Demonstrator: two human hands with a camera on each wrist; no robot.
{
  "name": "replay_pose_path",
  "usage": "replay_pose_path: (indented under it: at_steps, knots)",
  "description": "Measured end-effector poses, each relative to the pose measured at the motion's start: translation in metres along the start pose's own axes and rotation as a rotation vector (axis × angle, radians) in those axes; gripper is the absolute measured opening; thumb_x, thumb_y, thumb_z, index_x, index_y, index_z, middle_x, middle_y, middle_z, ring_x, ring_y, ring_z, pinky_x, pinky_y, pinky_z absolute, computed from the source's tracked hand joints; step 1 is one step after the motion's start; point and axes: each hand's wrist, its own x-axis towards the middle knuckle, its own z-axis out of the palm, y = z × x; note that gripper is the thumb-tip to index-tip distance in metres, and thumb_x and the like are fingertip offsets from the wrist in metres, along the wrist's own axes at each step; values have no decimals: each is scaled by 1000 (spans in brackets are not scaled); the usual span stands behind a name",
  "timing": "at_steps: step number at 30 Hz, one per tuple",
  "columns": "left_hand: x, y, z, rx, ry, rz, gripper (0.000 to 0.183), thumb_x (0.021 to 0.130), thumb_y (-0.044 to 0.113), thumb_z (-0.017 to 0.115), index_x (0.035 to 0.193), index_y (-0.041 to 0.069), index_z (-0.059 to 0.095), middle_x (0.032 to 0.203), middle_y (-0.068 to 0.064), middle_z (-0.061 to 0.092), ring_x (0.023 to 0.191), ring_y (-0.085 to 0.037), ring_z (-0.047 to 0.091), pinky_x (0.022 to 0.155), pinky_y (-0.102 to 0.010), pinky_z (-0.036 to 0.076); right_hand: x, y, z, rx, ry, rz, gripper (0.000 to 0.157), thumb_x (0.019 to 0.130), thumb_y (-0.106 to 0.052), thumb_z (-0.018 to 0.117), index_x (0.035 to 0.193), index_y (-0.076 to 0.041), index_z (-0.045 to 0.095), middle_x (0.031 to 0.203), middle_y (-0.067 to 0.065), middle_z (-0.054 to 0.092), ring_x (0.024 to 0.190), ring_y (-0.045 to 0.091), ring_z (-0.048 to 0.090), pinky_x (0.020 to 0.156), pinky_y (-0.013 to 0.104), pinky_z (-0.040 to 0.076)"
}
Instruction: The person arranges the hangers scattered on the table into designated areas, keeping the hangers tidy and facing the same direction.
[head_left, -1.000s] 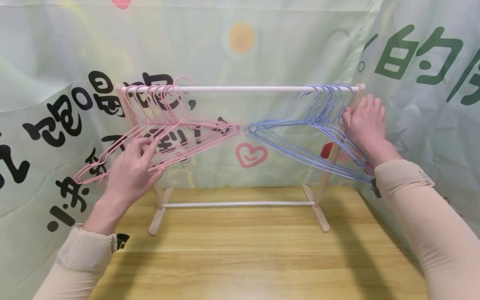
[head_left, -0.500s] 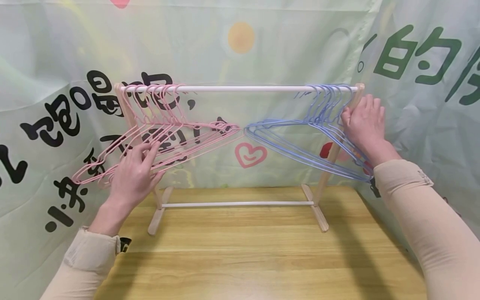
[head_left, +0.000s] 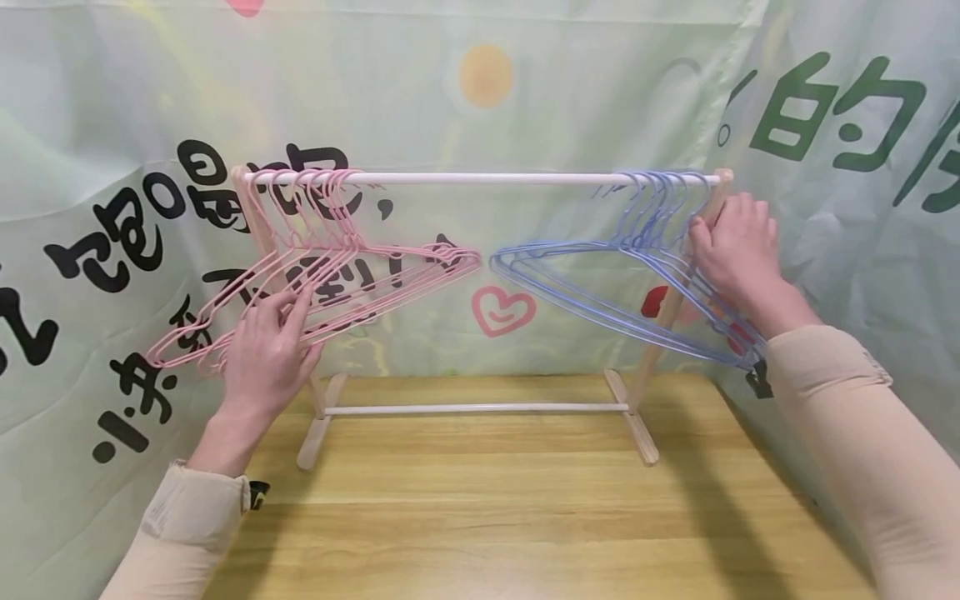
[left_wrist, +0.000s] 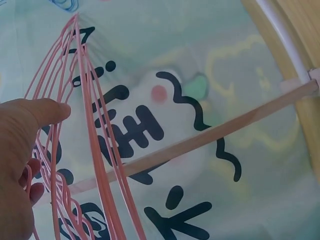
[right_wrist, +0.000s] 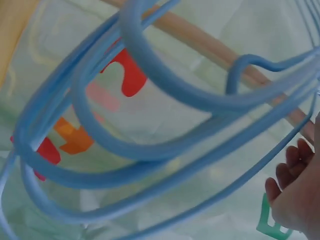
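Note:
Several pink wire hangers (left_wrist: 104, 185) hang at the left end of the white rod (head_left: 487, 178) of a small wooden rack. My left hand (head_left: 270, 350) holds pink hanger wire near their lower left, with the thumb (left_wrist: 50, 111) across the wires in the left wrist view. Towards the rod's right end hang several blue hangers (right_wrist: 200, 100). My right hand (head_left: 738, 254) grips the upper part of the rack's right post (head_left: 652, 367), beside the blue hangers. How far its fingers reach behind the post is hidden in the head view.
The rack's wooden feet (head_left: 637, 429) stand on a wood-grain table (head_left: 480, 517), joined by a low white bar (head_left: 472, 408). Printed cloth (head_left: 600, 92) with black and green characters hangs close behind and at both sides.
A pink hanger's hook, raised above the rod at first, has come down onto it and shifted left against the other pink hangers. My right hand has stayed at the post.

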Motion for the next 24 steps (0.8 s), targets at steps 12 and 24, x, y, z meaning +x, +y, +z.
replay_pose_path:
  at_steps: [12,24]
  knots:
    - [-6,7,0,-83,77,-144,94,70,7,92,152,0,47,139,-31,48,116,-53,47,94,-64,40,-39,-17,-26,176,23,46,62,101,-30,47,151,5,39,145,28,42,130,47,28,109,64,19]
    - [-38,45,-10,-232,207,-344,73,91,32,65,151,-4,46,148,-31,44,128,-52,43,102,-64,34,-133,-44,6,283,417,-224,61,91,-26,63,142,6,50,139,29,53,125,48,45,105,50,27]
